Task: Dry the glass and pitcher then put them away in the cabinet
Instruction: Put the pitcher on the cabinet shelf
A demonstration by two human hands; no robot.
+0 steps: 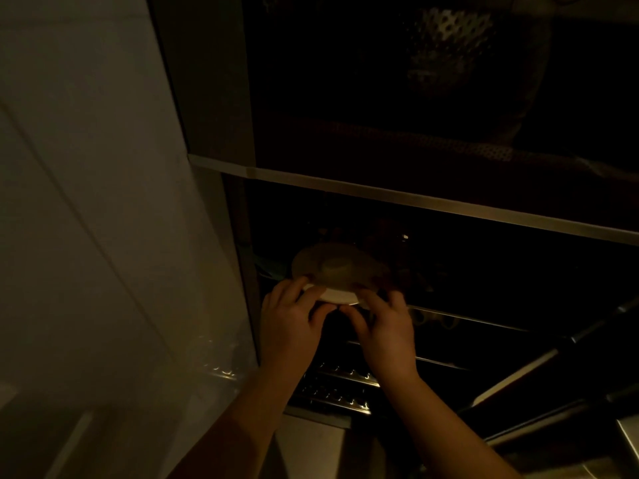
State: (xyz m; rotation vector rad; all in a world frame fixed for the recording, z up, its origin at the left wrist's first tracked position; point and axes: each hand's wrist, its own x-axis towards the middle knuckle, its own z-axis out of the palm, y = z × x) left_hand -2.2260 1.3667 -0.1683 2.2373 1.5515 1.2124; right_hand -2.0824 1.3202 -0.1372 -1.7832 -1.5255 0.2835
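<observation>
Both my hands reach up into the dark lower shelf of the cabinet (432,200). They hold a round translucent piece with a pale disc at its centre and a white rim, which looks like the pitcher (333,267) seen end-on. My left hand (288,323) grips its left side with curled fingers. On the right side, my right hand (385,328) grips it too, and my thumbs nearly touch under the white rim. I cannot make out the glass in the dark.
A perforated metal colander (449,43) sits on the upper shelf. A pale cabinet side panel (103,202) fills the left. Below my hands runs a perforated metal rack (340,387). Dark bars (553,357) cross at lower right.
</observation>
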